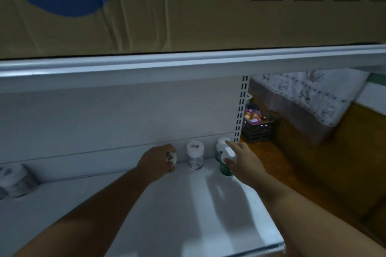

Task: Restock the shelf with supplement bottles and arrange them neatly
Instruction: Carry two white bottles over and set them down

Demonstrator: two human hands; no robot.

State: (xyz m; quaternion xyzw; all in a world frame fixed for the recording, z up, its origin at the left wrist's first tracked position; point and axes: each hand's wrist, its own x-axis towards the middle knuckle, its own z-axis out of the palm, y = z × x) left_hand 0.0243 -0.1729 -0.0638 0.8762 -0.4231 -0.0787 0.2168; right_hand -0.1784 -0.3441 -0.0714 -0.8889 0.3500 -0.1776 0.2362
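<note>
Your two bare arms reach deep onto a white shelf (188,204). Your left hand (155,161) curls its fingers around a white bottle (172,159) near the back wall. Your right hand (243,159) grips the white cap of a green bottle (225,168), with the forefinger stretched straight toward the back. A white-lidded bottle (195,155) stands alone between your hands. Another bottle (221,146) stands just behind the green one, and in the dim light it looks dark green. Two blurred tubs (15,180) sit at the far left. A cardboard box (188,6) fills the shelf above.
</note>
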